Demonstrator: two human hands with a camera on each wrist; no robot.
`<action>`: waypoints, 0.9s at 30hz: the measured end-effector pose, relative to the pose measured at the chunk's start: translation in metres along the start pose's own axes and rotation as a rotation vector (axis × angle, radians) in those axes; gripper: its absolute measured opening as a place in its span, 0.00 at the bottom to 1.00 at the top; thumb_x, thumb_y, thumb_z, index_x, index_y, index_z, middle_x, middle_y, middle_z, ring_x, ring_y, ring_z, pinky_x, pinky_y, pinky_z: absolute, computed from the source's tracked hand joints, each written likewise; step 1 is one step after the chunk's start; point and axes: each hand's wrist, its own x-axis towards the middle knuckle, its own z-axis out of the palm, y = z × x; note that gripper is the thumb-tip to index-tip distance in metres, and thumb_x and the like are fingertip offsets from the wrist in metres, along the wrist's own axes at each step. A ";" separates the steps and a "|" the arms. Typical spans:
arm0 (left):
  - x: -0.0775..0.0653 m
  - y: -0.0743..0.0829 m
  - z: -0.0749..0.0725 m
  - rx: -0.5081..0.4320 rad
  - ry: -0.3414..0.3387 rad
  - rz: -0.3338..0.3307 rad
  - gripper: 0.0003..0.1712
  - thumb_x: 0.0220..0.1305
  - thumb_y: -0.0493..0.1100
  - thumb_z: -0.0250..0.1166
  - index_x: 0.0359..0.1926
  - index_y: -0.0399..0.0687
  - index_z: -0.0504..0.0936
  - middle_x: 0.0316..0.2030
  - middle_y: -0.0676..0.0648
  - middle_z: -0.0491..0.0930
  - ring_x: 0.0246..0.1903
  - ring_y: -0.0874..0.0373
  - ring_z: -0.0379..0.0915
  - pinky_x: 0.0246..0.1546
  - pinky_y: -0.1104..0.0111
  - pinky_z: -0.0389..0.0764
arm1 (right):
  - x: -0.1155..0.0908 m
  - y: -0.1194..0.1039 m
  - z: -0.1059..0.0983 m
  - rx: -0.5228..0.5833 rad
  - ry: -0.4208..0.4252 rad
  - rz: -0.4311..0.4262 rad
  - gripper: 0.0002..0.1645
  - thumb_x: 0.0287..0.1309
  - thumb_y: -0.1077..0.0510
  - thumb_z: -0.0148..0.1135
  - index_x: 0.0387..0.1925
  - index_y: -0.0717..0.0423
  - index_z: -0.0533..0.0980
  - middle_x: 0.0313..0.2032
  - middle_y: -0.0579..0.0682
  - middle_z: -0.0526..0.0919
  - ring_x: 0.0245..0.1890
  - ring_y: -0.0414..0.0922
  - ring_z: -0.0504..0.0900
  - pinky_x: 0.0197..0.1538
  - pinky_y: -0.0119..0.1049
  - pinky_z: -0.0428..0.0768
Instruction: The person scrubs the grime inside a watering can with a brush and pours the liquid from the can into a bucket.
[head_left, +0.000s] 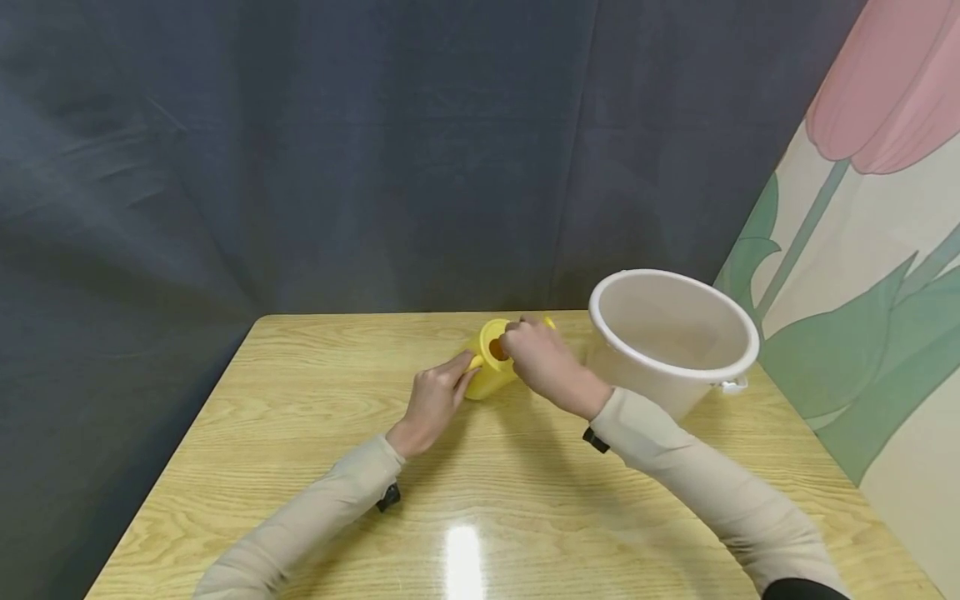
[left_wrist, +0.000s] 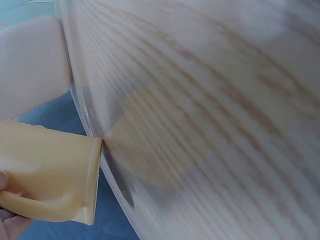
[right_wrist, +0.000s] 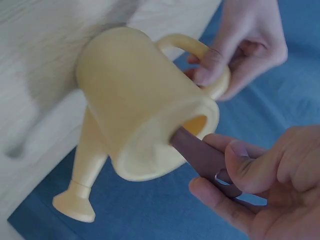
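A yellow toy watering can (head_left: 489, 385) is at the far part of the table, its opening facing up. My left hand (head_left: 433, 400) grips the can's loop handle (right_wrist: 185, 44) between thumb and fingers. With thumb and fingertips my right hand (head_left: 543, 365) pinches a dark brown, flat handle (right_wrist: 200, 154) with a hole near its end. The far end of that handle goes through the can's opening and is hidden inside. In the right wrist view the spout (right_wrist: 89, 155) and its flared tip slant away. The left wrist view shows the can's base (left_wrist: 91, 180) close to the tabletop.
A large white bucket (head_left: 660, 385) with a wide rim stands right of the can, close to my right hand. Dark cloth (head_left: 420, 158) hangs behind the wood-grain table (head_left: 315, 358). A wall with a painted tulip (head_left: 885, 92) borders the right side.
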 end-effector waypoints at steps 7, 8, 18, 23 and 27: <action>0.002 0.000 0.000 -0.009 -0.002 0.003 0.07 0.67 0.35 0.65 0.45 0.39 0.83 0.43 0.41 0.86 0.34 0.54 0.85 0.29 0.66 0.84 | 0.000 -0.002 0.011 -0.027 0.029 -0.032 0.14 0.47 0.76 0.69 0.26 0.55 0.81 0.28 0.52 0.80 0.33 0.51 0.77 0.27 0.40 0.81; 0.002 0.000 0.001 -0.007 0.000 0.005 0.07 0.67 0.36 0.65 0.45 0.39 0.83 0.42 0.41 0.86 0.33 0.54 0.85 0.29 0.66 0.84 | 0.000 -0.002 0.011 -0.029 0.031 -0.032 0.14 0.47 0.76 0.69 0.26 0.56 0.81 0.28 0.52 0.81 0.33 0.52 0.77 0.27 0.40 0.81; 0.001 0.001 0.001 0.004 0.001 0.012 0.06 0.66 0.35 0.66 0.43 0.40 0.82 0.40 0.42 0.86 0.30 0.56 0.84 0.26 0.67 0.83 | 0.002 -0.001 -0.013 -0.031 0.047 0.015 0.13 0.45 0.78 0.66 0.27 0.58 0.84 0.29 0.52 0.83 0.32 0.51 0.76 0.26 0.43 0.82; 0.001 0.002 0.002 0.003 -0.002 0.016 0.05 0.64 0.33 0.68 0.41 0.41 0.82 0.37 0.44 0.87 0.27 0.58 0.82 0.23 0.68 0.81 | 0.002 -0.001 -0.018 -0.019 0.045 0.032 0.13 0.45 0.76 0.66 0.28 0.57 0.84 0.30 0.51 0.84 0.33 0.52 0.76 0.27 0.44 0.82; 0.000 0.001 0.002 -0.006 -0.006 0.007 0.05 0.65 0.34 0.67 0.42 0.41 0.82 0.38 0.43 0.87 0.27 0.58 0.82 0.23 0.68 0.81 | 0.002 0.000 -0.011 -0.028 0.045 0.024 0.13 0.46 0.77 0.64 0.28 0.58 0.83 0.30 0.52 0.83 0.31 0.52 0.76 0.26 0.44 0.82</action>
